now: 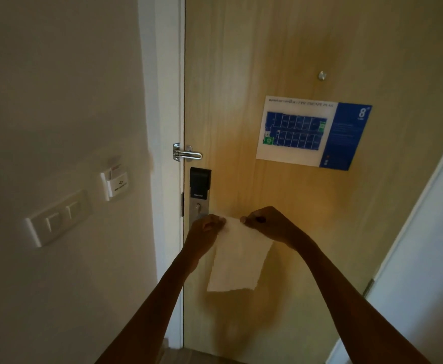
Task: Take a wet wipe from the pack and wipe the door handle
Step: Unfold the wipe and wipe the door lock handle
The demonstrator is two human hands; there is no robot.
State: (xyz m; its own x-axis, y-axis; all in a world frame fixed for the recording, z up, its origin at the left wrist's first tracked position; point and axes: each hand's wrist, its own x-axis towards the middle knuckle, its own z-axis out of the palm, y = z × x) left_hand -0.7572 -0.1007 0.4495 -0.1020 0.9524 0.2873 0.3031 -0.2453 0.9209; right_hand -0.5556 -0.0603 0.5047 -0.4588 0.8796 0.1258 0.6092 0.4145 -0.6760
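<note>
A white wet wipe [237, 258] hangs unfolded in front of the wooden door [280, 61]. My left hand [206, 232] pinches its top left corner and my right hand [267, 227] pinches its top right corner. The metal lock plate [196, 203] with a black card reader on top sits on the door's left edge, just behind my left hand. The door handle itself is hidden behind my left hand and the wipe. The wipe pack is not in view.
A metal swing latch [186, 153] sits above the lock. A blue and white fire escape plan [312, 132] is fixed to the door. On the left wall are a key card holder [115, 183] and a light switch panel [57, 219]. Another white door [425, 258] stands at the right.
</note>
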